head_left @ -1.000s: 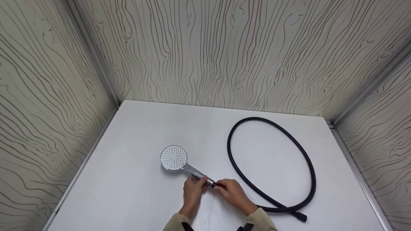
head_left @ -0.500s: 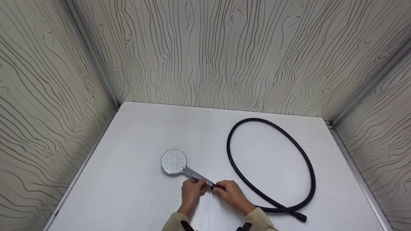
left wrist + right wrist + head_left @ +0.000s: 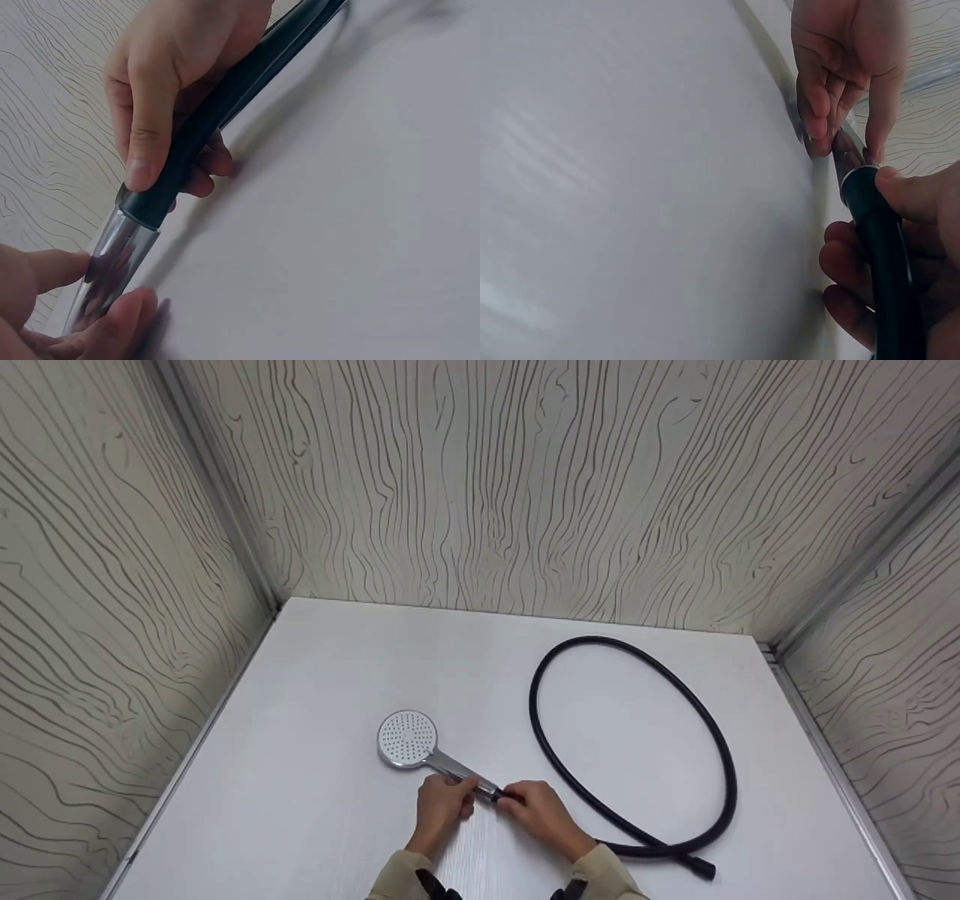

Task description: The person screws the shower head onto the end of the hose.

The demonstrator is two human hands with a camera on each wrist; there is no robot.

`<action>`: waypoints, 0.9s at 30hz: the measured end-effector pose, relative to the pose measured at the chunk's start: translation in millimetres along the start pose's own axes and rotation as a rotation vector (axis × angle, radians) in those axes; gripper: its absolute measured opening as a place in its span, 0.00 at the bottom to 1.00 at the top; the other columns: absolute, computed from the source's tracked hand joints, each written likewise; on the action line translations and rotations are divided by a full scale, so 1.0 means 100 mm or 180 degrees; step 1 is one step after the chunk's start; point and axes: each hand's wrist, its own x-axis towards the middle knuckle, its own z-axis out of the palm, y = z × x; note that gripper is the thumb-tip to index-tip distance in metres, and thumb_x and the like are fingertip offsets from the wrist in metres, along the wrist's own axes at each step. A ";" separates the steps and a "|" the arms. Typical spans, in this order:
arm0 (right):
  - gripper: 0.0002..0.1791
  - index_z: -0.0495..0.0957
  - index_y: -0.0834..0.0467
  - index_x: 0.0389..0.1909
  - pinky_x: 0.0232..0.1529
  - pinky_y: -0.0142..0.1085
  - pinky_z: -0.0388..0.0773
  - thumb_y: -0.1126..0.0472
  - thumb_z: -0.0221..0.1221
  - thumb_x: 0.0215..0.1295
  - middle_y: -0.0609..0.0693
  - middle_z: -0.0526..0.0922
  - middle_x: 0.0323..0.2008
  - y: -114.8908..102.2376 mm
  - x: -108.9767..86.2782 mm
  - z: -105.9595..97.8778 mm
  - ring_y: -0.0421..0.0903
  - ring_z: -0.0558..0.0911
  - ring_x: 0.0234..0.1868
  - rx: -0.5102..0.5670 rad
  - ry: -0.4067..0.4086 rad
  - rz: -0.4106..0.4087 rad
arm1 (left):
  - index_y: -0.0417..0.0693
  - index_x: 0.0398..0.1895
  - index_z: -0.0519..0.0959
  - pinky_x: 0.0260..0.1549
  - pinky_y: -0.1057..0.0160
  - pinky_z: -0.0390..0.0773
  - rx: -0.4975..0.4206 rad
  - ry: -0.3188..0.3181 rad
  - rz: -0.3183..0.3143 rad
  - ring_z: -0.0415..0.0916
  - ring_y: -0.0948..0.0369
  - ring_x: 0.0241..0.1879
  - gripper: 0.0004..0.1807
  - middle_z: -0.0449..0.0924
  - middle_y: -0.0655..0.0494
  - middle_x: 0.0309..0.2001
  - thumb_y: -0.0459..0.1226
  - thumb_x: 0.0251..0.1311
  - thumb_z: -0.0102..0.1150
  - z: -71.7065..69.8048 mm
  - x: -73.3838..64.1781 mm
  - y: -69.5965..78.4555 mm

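In the head view, a chrome hand shower with a white, dotted spray face points up and left. Its handle sits between the thumb and fingers of my left hand. My right hand grips one end of a black shower hose, thumb along the hose and fingers curled beneath it. In the left wrist view, that end meets the bottom of the handle; the joint itself is inside and hidden. Both hands also show in the right wrist view, left hand above, right hand below.
The hose's loop lies on the white table to the right, crossing over itself near the front. Its loose end has a black fitting. Wood-patterned panels stand behind and at both sides.
The hand shower has dropped slightly toward me. My left hand has shifted a little left on the handle, while my right hand stays nearly where it was on the hose.
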 end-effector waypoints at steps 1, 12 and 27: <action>0.11 0.85 0.61 0.36 0.33 0.32 0.75 0.57 0.62 0.65 0.50 0.86 0.33 0.00 0.00 0.00 0.37 0.79 0.32 -0.0030 0.0006 -0.0009 | 0.40 0.17 0.80 0.17 0.72 0.69 0.0062 -0.0009 0.0020 0.69 0.68 0.10 0.16 0.75 0.60 0.10 0.41 0.55 0.65 0.00 0.00 0.00; 0.09 0.84 0.60 0.37 0.30 0.29 0.69 0.58 0.61 0.65 0.46 0.82 0.30 -0.02 0.03 -0.04 0.33 0.72 0.29 -0.0253 -0.0175 0.0193 | 0.44 0.13 0.79 0.19 0.69 0.70 0.0648 0.0035 0.0245 0.67 0.68 0.09 0.17 0.72 0.61 0.08 0.41 0.57 0.62 -0.05 0.01 0.01; 0.13 0.83 0.62 0.39 0.32 0.36 0.75 0.55 0.63 0.62 0.49 0.79 0.31 -0.06 -0.05 -0.20 0.44 0.77 0.32 -0.0974 0.0172 0.0106 | 0.45 0.29 0.80 0.27 0.60 0.76 0.1289 0.0535 0.0629 0.76 0.60 0.26 0.08 0.83 0.54 0.27 0.41 0.57 0.63 -0.13 -0.01 0.10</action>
